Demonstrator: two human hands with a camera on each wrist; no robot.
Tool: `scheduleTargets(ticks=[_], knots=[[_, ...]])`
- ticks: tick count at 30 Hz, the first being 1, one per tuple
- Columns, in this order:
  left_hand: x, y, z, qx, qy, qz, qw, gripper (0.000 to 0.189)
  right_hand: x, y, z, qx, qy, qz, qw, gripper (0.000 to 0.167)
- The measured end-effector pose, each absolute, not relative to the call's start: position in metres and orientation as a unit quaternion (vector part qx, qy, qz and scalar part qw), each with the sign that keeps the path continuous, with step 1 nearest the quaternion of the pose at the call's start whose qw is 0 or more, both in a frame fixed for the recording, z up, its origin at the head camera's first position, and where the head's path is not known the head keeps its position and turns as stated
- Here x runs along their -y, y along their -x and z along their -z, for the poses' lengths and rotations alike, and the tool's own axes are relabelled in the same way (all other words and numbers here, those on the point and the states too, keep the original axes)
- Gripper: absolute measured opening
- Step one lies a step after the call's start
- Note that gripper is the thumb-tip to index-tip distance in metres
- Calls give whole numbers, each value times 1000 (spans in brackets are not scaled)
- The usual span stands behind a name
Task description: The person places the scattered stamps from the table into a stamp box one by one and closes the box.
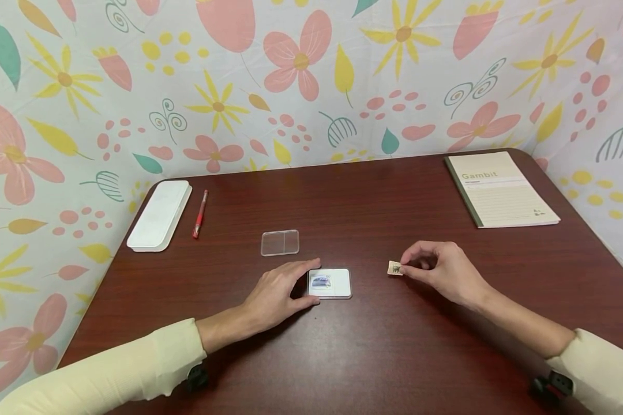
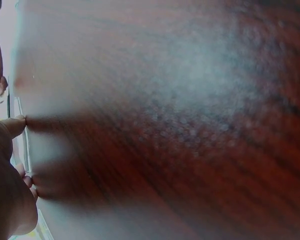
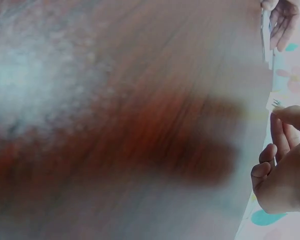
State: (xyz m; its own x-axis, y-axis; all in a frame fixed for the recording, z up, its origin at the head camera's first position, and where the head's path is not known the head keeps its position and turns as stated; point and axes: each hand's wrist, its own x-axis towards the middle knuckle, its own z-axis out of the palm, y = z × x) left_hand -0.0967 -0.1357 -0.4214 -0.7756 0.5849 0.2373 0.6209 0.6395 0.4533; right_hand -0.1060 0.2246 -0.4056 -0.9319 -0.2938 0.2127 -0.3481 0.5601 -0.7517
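Observation:
In the head view, my left hand (image 1: pixel 276 293) grips the left end of a small clear case (image 1: pixel 344 283) with a white inside, thumb on its near edge and a finger on its far edge. A bluish postage stamp (image 1: pixel 321 282) lies in the case's left half. To the right, my right hand (image 1: pixel 449 272) pinches a cream stamp (image 1: pixel 394 268) with a dark picture between thumb and forefinger. That stamp (image 3: pixel 275 103) also shows at the fingertips in the right wrist view. Behind the case, a clear plastic lid (image 1: pixel 280 243) with a dividing line lies flat on the table.
On the dark wooden table (image 1: pixel 363 202), a white pencil case (image 1: pixel 160 214) and a red pen (image 1: pixel 201 214) lie at the left. A cream notebook (image 1: pixel 503 190) lies at the back right. Flower-patterned cloth (image 1: pixel 301 115) hangs behind the table.

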Motion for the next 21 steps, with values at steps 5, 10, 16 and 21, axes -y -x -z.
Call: scheduleTargets(ticks=[5, 10, 16, 21], knots=[[136, 96, 421, 904, 334, 264, 34, 71, -219, 108, 402, 881, -193, -431, 26, 24], [136, 96, 421, 903, 335, 266, 37, 71, -210, 110, 400, 875, -201, -440, 7, 25], [136, 97, 422, 902, 337, 267, 38, 71, -197, 112, 397, 872, -217, -439, -9, 24], [136, 97, 422, 902, 338, 266, 39, 71, -185, 114, 394, 869, -213, -445, -27, 23]])
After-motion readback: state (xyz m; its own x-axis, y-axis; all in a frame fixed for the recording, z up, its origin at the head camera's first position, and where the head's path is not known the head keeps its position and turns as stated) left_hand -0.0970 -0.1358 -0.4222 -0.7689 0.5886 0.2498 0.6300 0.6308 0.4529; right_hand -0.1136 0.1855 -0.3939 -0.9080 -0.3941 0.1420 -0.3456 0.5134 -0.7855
